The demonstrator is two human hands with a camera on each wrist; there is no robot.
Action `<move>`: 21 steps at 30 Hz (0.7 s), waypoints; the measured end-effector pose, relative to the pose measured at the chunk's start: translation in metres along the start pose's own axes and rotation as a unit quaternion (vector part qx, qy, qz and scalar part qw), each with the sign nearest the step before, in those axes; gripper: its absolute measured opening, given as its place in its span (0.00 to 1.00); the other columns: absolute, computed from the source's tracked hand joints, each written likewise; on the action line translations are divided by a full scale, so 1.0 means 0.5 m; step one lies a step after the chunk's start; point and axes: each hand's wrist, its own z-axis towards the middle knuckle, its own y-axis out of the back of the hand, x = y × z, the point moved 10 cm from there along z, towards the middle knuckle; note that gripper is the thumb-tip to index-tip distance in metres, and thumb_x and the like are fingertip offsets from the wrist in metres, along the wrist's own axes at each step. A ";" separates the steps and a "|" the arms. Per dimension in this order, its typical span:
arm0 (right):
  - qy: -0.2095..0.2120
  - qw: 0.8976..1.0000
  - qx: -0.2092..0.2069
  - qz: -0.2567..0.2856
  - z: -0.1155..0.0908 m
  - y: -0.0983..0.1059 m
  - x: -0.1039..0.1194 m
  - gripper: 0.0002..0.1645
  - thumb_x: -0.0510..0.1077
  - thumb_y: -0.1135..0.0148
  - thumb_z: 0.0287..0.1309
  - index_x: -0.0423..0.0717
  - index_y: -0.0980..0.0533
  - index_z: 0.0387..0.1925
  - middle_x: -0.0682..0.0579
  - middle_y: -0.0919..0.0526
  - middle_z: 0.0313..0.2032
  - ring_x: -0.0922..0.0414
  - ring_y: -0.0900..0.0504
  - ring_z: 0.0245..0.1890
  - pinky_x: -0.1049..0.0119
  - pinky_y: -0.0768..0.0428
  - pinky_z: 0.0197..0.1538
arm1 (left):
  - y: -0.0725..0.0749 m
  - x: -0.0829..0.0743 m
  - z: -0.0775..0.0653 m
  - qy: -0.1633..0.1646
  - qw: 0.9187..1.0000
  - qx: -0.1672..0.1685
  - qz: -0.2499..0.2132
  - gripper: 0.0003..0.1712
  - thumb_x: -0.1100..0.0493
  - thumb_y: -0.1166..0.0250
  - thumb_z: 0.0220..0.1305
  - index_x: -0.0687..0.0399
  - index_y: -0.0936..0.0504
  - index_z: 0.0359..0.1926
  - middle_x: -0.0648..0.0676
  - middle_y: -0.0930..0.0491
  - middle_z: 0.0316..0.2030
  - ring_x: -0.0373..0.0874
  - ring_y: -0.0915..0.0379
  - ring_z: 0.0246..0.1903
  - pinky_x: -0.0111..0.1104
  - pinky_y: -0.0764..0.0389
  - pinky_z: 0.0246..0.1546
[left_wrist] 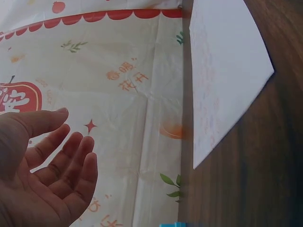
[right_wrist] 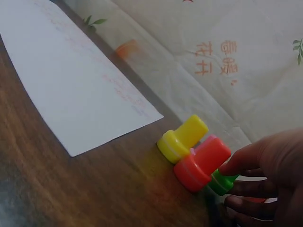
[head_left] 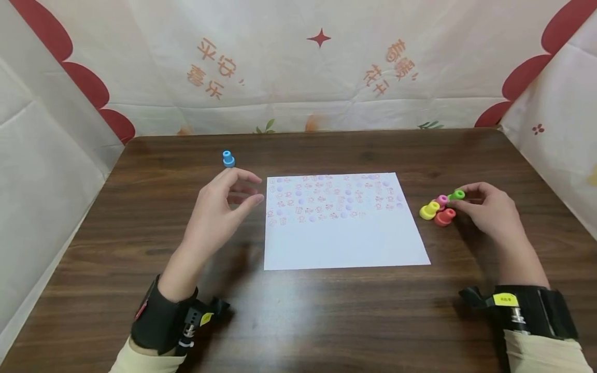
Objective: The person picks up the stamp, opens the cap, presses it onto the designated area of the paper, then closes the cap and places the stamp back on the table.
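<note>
My left hand (head_left: 215, 211) hovers beside the left edge of the white paper (head_left: 345, 243), fingers loosely bent with nothing between them. Just beyond it a blue stamp (head_left: 228, 159) stands upright on the table. At the paper's right side, my right hand (head_left: 495, 213) pinches a green stamp (head_left: 457, 195) between thumb and fingers. Close against it are a pink stamp (head_left: 441, 200), a yellow stamp (head_left: 429, 210) and a red stamp (head_left: 445, 217). In the right wrist view the red stamp (right_wrist: 201, 165) partly hides the pink and green ones.
Rows of small red and purple stamp prints (head_left: 326, 197) cover the paper's far half. The dark wooden table (head_left: 298, 321) ends at a pale patterned cloth (head_left: 298, 72) that hangs behind and along both sides.
</note>
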 end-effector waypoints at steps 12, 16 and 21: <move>0.033 0.999 0.008 -0.025 -0.014 0.024 0.012 0.38 0.60 0.45 0.63 0.31 0.35 0.59 0.24 0.30 0.52 0.31 0.32 0.50 0.35 0.28 0.43 | 0.045 0.034 0.032 0.021 0.998 0.014 0.055 0.14 0.60 0.34 0.61 0.58 0.22 0.47 0.56 0.20 0.46 0.48 0.22 0.44 0.50 0.18 0.46; 0.040 0.999 -0.015 -0.029 -0.019 0.048 0.039 0.38 0.61 0.46 0.63 0.33 0.34 0.59 0.25 0.30 0.53 0.30 0.33 0.51 0.32 0.29 0.44 | 0.073 0.051 0.062 0.031 0.995 0.016 0.096 0.13 0.60 0.34 0.61 0.58 0.22 0.45 0.56 0.21 0.45 0.50 0.22 0.43 0.49 0.19 0.46; 0.058 0.997 -0.033 -0.031 -0.033 0.064 0.094 0.38 0.61 0.45 0.62 0.35 0.34 0.59 0.26 0.29 0.54 0.31 0.33 0.53 0.29 0.30 0.47 | 0.088 0.088 0.098 0.059 0.985 0.037 0.155 0.12 0.58 0.37 0.64 0.58 0.23 0.46 0.58 0.21 0.44 0.52 0.25 0.44 0.51 0.23 0.48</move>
